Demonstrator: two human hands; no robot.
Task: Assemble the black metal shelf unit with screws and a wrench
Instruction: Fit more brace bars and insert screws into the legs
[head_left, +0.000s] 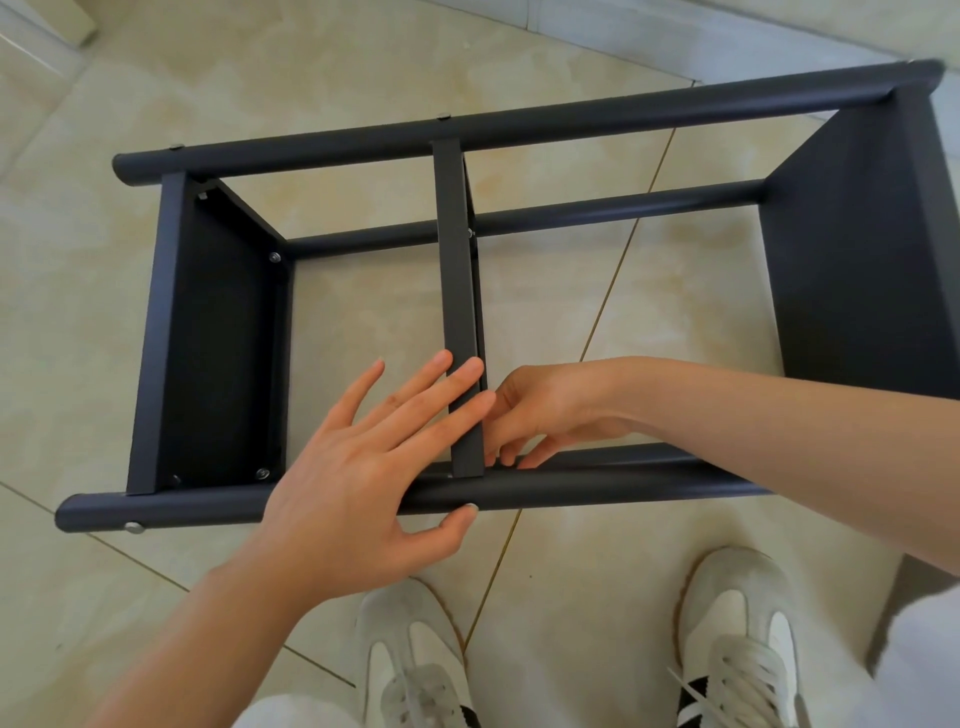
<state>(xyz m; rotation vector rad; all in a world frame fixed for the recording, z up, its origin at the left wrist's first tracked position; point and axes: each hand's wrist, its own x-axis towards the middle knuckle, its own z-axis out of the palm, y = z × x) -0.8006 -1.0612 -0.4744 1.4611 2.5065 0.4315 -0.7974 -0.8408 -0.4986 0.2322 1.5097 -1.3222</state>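
Head view is showing the black metal shelf unit (519, 130) lying sideways on the beige tiled floor (363, 67), left hand (363, 467) pressing straight-fingered on its black middle panel (457, 260), right hand (545, 410) curling fingers, contents untellable, at the near black tube (597, 483), probably fastening this joint, next needing hole alignment.

You've got 1 shelf unit (852, 249) w/ 3 panels (218, 338) + 4 tubes (519, 124), 2 hands (343, 467), 2 shoes (737, 639) at 6 o'clock.
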